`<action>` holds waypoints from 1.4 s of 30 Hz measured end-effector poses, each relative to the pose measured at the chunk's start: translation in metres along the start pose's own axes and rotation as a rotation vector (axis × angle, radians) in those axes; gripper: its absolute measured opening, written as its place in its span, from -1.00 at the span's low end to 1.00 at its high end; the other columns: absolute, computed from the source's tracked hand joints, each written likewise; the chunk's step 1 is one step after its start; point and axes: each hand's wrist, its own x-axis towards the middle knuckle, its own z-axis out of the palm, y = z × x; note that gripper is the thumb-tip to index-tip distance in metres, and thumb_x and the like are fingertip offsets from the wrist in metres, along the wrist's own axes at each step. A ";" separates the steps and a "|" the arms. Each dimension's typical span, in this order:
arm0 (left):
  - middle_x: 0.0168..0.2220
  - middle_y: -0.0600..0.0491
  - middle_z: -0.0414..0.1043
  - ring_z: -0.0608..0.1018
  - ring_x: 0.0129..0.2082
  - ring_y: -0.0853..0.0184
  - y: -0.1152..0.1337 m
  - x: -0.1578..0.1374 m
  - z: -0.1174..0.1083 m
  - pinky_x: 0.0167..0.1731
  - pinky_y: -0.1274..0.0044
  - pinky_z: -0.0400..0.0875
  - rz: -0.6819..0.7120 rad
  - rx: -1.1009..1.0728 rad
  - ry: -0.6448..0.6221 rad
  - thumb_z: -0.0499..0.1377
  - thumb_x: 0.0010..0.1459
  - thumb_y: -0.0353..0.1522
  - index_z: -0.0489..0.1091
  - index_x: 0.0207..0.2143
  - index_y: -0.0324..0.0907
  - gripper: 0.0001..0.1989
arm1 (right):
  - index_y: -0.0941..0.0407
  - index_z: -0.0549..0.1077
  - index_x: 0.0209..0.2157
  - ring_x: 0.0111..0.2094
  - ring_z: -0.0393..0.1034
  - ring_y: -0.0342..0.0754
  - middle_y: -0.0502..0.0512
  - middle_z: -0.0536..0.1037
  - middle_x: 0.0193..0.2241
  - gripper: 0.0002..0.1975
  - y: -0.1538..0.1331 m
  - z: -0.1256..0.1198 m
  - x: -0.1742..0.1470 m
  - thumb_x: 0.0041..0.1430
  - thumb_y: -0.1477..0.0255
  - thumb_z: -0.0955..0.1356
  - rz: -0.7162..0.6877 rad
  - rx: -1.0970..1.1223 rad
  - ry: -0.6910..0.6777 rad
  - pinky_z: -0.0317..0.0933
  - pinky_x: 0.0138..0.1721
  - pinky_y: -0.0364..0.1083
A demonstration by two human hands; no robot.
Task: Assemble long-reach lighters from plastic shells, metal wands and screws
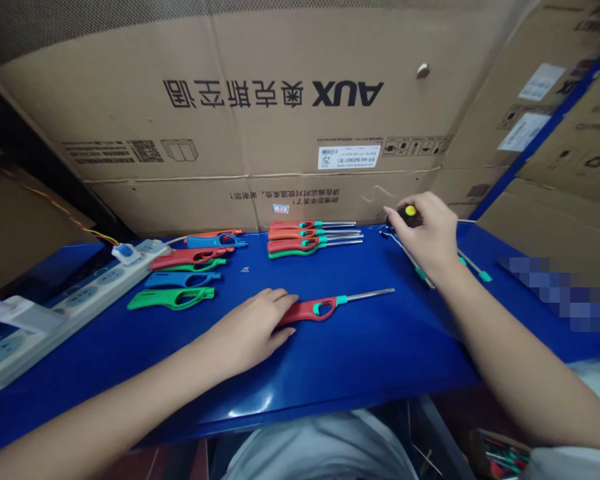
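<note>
My left hand (257,327) is closed around the rear of a red long-nosed lighter (313,311), which lies on the blue table with its metal tube (373,294) toward the right. At the back right, my right hand (427,230) grips a dark handle with a yellow round end (411,211); its working end is hidden. Beneath that hand and forearm lie loose metal lighter tubes with green ends (480,271), partly covered. Several assembled lighters (293,235) in red, orange and green lie side by side near the back, tubes toward the right.
Several lighter bodies without tubes (183,279) lie at the left, beside a white power strip (85,297) with plugs in it. Cardboard (260,133) walls in the back and right. A box of parts (503,457) stands below the table's front edge.
</note>
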 end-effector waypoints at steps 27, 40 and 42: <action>-0.11 -0.19 0.36 0.46 -0.07 0.12 -0.138 0.175 -0.039 0.03 0.33 0.39 0.104 0.153 0.161 0.06 0.19 -0.44 0.45 -0.06 -0.32 -0.70 | 0.14 0.53 -0.11 -0.10 0.43 0.07 0.23 0.43 -0.11 -0.73 0.043 0.041 -0.044 0.14 0.53 0.34 0.142 -0.076 -0.849 0.29 0.05 0.00; -0.14 -0.13 0.46 0.54 -0.19 0.16 -0.136 0.166 -0.041 -0.08 0.37 0.46 -0.009 0.243 0.247 0.15 0.16 -0.31 0.54 -0.08 -0.26 -0.66 | 0.12 0.50 -0.04 -0.05 0.42 0.17 0.27 0.42 -0.06 -0.69 0.043 0.038 -0.041 0.24 0.28 0.33 0.123 -0.071 -0.921 0.30 0.07 0.14; -0.12 -0.11 0.48 0.55 -0.16 0.17 -0.132 0.156 -0.050 -0.07 0.40 0.45 -0.045 0.262 0.266 0.14 0.19 -0.26 0.53 -0.04 -0.22 -0.65 | 0.10 0.53 -0.06 -0.10 0.44 0.15 0.26 0.44 -0.11 -0.69 0.046 0.038 -0.041 0.25 0.27 0.32 0.118 -0.048 -0.905 0.32 0.04 0.14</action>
